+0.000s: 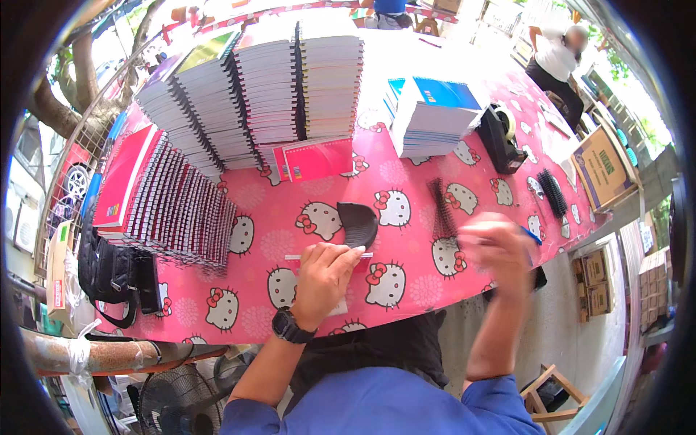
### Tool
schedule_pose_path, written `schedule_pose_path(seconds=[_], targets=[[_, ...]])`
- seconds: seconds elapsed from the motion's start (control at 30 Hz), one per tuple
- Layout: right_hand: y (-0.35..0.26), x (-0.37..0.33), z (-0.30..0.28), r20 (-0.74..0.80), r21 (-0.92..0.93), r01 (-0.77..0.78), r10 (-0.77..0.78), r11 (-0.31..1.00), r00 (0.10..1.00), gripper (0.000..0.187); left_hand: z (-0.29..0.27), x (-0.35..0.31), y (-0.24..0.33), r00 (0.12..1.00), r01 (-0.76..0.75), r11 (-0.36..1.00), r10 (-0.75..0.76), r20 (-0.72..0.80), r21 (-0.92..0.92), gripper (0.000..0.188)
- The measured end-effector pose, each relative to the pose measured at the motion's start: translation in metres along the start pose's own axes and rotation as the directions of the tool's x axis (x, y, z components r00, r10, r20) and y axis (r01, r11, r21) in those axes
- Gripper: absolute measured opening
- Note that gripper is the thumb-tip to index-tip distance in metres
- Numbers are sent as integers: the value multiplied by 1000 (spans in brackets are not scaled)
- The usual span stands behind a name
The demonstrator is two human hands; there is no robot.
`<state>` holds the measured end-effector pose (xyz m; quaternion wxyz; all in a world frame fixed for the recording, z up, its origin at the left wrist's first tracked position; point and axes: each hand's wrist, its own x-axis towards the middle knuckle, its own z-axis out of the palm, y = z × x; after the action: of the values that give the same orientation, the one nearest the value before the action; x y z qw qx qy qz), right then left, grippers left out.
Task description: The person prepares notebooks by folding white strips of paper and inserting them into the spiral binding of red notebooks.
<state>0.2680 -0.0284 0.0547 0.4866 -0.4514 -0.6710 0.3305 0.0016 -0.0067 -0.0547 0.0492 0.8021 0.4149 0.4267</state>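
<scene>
Your left hand [324,279] presses flat, grip open, on a white sheet stack [326,257] on the glossy pink cartoon-cat bench [406,210], just below a curved black plastic comb [358,222]. Your right hand [496,250], right of the stack, is blurred; grip unclear.

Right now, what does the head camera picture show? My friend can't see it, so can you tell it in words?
A person's left hand presses on a small white strip beside a black comb-like binding piece on a pink cartoon-cat tablecloth, while the right hand is raised and blurred. Tall stacks of spiral notebooks fill the far side of the table.
</scene>
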Motion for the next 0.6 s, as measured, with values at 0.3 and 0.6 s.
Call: schedule_pose_path(seconds=[0.3,0.6], targets=[[78,16,91,348,39,-208,182,977,919,14,-2,3,6,997,71,997,-71,30,8,17],[78,24,84,477,18,-146,120,989,871,10,-1,4,7,997,70,998,-70,44,6,16]])
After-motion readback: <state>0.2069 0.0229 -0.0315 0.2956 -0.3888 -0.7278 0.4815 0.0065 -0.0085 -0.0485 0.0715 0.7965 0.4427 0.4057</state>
